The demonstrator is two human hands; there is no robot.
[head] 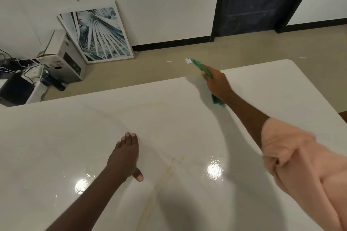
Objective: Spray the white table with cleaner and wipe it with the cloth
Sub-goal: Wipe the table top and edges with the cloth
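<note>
The white table (65,137) fills the lower part of the head view, glossy and wet with two bright light reflections. My right hand (216,82) reaches to the table's far edge and grips a green cloth (217,100), which sticks out past my fingers at the edge and below my palm. My left hand (125,154) lies flat on the table near the middle, fingers together, holding nothing. No spray bottle is in view.
Beyond the far edge is beige floor with scraps of paper (187,60). A framed palm-leaf picture (97,33) leans on the wall beside cardboard boxes (69,58) and cables. A dark door (259,0) stands at the back right.
</note>
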